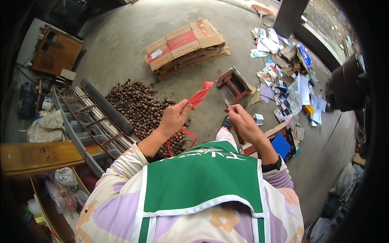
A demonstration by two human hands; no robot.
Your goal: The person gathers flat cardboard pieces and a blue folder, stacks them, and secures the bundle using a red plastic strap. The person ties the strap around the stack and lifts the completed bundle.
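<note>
My left hand (174, 117) pinches a red plastic strip (200, 95) whose upper end points away from me. A red ribbon (189, 133) hangs below that wrist, over the pile; whether it joins the strip I cannot tell. To the right, my right hand (243, 121) is closed around a tool with a blurred metal end (226, 101) and a reddish-brown length showing below the fist; its exact kind is unclear. Past the hands, a stack of flattened cardboard boxes (182, 42) lies on the concrete floor. A small red wooden stool (232, 86) lies tipped over near it.
Walnut-like round things (139, 106) are heaped at the left, beside a dark roll (106, 106) and a metal ladder (76, 127). Scattered paper and packaging (285, 76) cover the floor at the right, below a broom (262, 11). A wooden cabinet (56, 51) stands far left.
</note>
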